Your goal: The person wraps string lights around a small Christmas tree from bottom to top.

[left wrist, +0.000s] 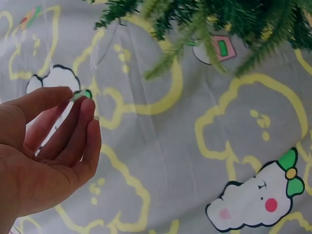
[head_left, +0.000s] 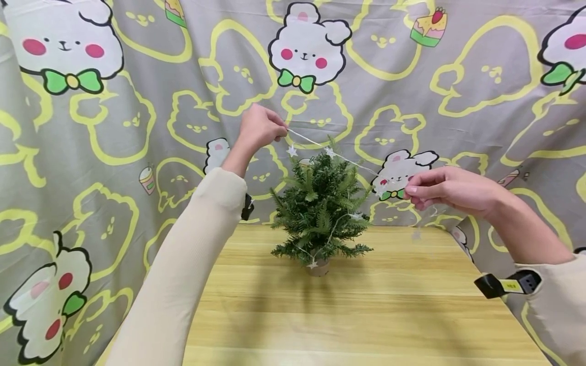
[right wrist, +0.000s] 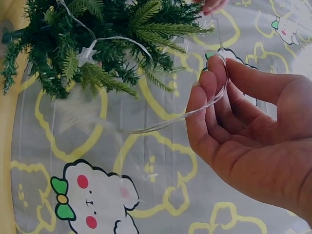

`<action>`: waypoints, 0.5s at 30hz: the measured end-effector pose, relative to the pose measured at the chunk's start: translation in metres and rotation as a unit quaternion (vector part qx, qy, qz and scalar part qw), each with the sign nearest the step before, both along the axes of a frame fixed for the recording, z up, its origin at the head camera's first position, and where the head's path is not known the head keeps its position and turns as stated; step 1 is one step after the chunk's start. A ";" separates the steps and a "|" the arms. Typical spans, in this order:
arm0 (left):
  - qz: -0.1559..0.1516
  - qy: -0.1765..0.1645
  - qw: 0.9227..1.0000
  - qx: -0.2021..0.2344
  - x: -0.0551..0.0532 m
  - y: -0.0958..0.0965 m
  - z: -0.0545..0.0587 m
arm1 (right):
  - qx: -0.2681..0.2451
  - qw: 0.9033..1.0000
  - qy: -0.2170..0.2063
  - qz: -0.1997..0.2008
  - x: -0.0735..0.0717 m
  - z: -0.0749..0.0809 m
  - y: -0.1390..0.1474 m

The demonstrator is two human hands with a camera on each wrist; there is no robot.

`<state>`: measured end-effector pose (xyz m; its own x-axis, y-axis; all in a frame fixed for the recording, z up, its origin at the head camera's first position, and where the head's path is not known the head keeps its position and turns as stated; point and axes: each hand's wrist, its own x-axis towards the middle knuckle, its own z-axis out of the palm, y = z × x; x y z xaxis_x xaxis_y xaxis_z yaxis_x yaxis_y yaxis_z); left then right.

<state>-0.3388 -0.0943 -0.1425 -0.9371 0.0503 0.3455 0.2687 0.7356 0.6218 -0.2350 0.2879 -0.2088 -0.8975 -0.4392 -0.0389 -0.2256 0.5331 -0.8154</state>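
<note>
A small green artificial Christmas tree point(head_left: 320, 203) stands upright in a brown pot point(head_left: 319, 269). A clear string of star lights point(head_left: 305, 138) is wound around its lower and middle branches. My left hand point(head_left: 262, 126), up at the tree's upper left, pinches the strand between thumb and fingertips. From there it runs past the treetop, down to my right hand point(head_left: 458, 190) on the other side. In the right wrist view, several loops of the thin wire point(right wrist: 168, 122) hang from that hand's thumb and fingers. One star point(right wrist: 87, 53) rests against the branches; others dangle, blurred.
The tree stands toward the back of a light wooden table point(head_left: 366, 315). Right behind it hangs a grey curtain point(head_left: 256, 183) with yellow outlines and white cartoon rabbits, which also covers the left and right sides. A dark strap point(head_left: 508, 284) circles my right sleeve.
</note>
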 end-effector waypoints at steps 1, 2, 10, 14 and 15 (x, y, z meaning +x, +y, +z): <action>0.000 0.000 1.000 0.001 0.000 -0.002 -0.001 | 0.000 1.000 0.000 0.001 0.000 0.001 0.000; 0.000 -0.002 1.000 0.001 0.000 -0.004 -0.002 | 0.000 1.000 0.001 0.001 0.000 0.001 0.001; 0.013 -0.040 0.998 0.045 -0.004 -0.015 -0.004 | 0.008 0.998 0.036 -0.047 0.002 0.005 0.008; 0.016 -0.061 0.996 0.064 -0.003 -0.016 -0.004 | -0.015 0.997 0.043 -0.064 0.000 0.007 0.013; 0.017 -0.064 0.996 0.064 -0.003 -0.016 -0.005 | -0.020 0.997 0.042 -0.065 -0.001 0.007 0.013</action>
<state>-0.3416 -0.1100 -0.1472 -0.9743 -0.0189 0.2244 0.1574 0.6555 0.7387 -0.2360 0.3011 -0.2017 -0.9462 -0.3191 0.0531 -0.2247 0.5302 -0.8176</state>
